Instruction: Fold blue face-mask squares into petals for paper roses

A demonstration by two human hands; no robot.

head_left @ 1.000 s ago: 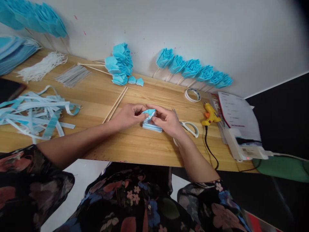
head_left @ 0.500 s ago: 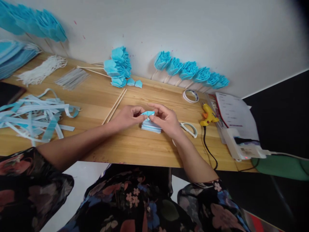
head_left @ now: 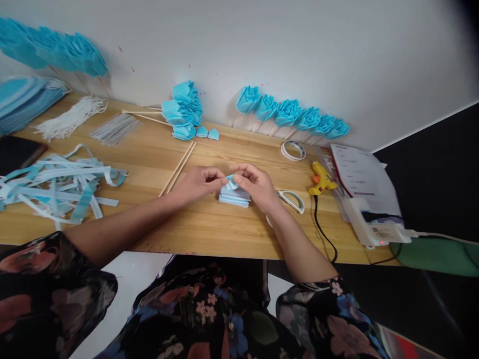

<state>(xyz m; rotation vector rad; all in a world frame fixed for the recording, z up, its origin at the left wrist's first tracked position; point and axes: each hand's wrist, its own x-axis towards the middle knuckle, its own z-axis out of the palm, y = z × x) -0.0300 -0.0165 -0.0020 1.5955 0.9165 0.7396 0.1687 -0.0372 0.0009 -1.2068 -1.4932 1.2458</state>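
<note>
Between my fingertips is a small folded piece of blue mask fabric (head_left: 231, 184), held just above a stack of cut blue-and-white fabric pieces (head_left: 234, 198). My left hand (head_left: 202, 184) pinches its left side with thumb and forefinger. On the other side my right hand (head_left: 257, 185) is closed on it, thumb pressed over the top. White-handled scissors (head_left: 294, 200) lie partly under my right wrist, their blades hidden. Two folded blue pieces (head_left: 207, 132) rest farther back on the table, beside a pile of blue fabric flowers (head_left: 185, 110).
Two wooden sticks (head_left: 177, 168) lie left of my hands. Cut strips (head_left: 71, 184), white ear loops (head_left: 73, 117), thin wires (head_left: 115, 128) and masks (head_left: 32, 102) fill the left. At right are tape (head_left: 293, 150), a yellow glue gun (head_left: 320, 178) and a power strip (head_left: 374, 227). Several flowers (head_left: 288, 113) lean on the wall.
The folded piece has turned between my fingers, and its flat blue top edge now slants. My right thumb has moved up over it. The whole view has shifted slightly.
</note>
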